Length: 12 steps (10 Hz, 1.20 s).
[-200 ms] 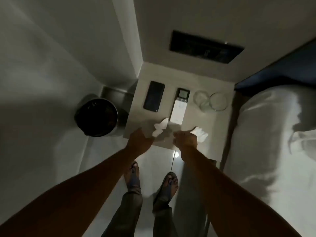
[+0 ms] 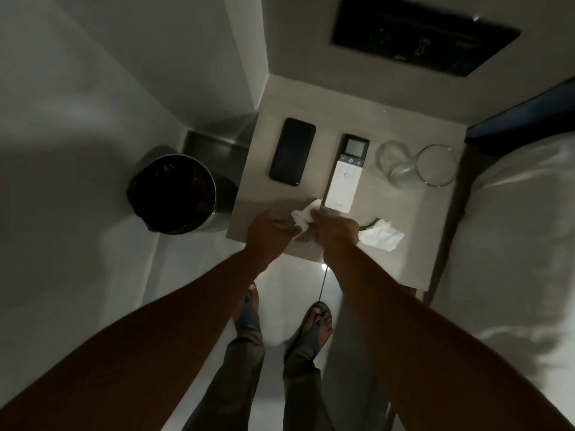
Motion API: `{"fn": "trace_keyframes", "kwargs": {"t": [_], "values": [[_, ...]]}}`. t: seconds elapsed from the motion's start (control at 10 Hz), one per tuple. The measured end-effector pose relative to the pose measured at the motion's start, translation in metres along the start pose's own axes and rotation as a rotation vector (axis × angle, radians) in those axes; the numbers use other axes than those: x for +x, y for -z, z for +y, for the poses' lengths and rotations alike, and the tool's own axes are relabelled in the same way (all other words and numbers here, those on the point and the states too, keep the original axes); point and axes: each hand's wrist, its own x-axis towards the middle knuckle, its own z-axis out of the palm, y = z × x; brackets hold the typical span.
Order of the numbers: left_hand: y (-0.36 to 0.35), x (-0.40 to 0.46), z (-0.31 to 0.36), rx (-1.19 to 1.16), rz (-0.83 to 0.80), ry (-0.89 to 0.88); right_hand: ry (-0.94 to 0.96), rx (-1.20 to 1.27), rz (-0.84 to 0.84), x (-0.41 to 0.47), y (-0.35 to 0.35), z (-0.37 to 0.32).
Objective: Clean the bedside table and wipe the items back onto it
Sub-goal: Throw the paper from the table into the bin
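The beige bedside table [image 2: 311, 101] carries a black phone [image 2: 292, 151] at its left, a white remote [image 2: 343, 175] with a dark screen in the middle, and two clear glasses [image 2: 393, 163] [image 2: 437, 164] at the right. My left hand [image 2: 270, 233] and my right hand [image 2: 337, 230] meet at the table's front edge, both gripping one white tissue [image 2: 303, 217] between them, just below the remote. A second crumpled white tissue [image 2: 381, 234] lies on the table to the right of my right hand.
A black round bin [image 2: 172, 194] stands on the floor left of the table. The bed with white linen [image 2: 513, 228] lies close on the right. A dark panel [image 2: 423, 35] sits in the wall behind. My sandalled feet [image 2: 314, 321] stand on pale floor.
My right hand has left the crumpled tissue on the table and moved left to join my left hand on the other tissue.
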Motion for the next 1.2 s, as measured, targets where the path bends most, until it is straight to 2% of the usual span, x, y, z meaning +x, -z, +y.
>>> {"fn": "trace_keyframes", "kwargs": {"t": [0.1, 0.2, 0.3, 0.5, 0.6, 0.7, 0.8, 0.9, 1.0, 1.1, 1.2], "values": [[-0.006, 0.007, -0.001, -0.165, -0.102, 0.021, 0.05, -0.065, 0.061, 0.012, -0.009, 0.0], [-0.002, 0.009, -0.003, -0.236, -0.118, -0.05, 0.09, -0.167, 0.145, 0.007, -0.024, -0.002], [0.022, 0.004, -0.008, -0.244, -0.049, -0.058, 0.11, -0.177, 0.105, 0.002, -0.049, 0.002], [0.13, 0.005, -0.042, -0.571, 0.204, 0.049, -0.005, -0.075, -0.32, -0.021, -0.173, 0.002], [0.188, 0.023, -0.062, -0.649, 0.245, 0.133, -0.062, -0.027, -0.446, -0.028, -0.233, 0.008], [0.201, 0.033, -0.073, -0.614, 0.245, 0.195, -0.073, -0.021, -0.486, -0.017, -0.251, 0.011], [0.189, 0.031, -0.077, -0.622, 0.332, 0.198, 0.162, -0.495, -0.336, -0.004, -0.225, 0.011], [0.164, 0.021, -0.066, -0.631, 0.315, 0.121, 0.237, -0.37, -0.219, -0.012, -0.184, 0.007], [0.089, 0.004, -0.037, -0.202, 0.291, -0.112, -0.004, 0.354, -0.089, -0.025, -0.092, -0.004], [0.025, -0.011, -0.005, -0.027, 0.188, -0.231, 0.055, 0.31, 0.04, -0.028, -0.019, -0.005], [-0.056, -0.029, 0.029, 0.193, -0.03, -0.342, 0.145, 0.127, 0.333, -0.019, 0.071, 0.002]]}}
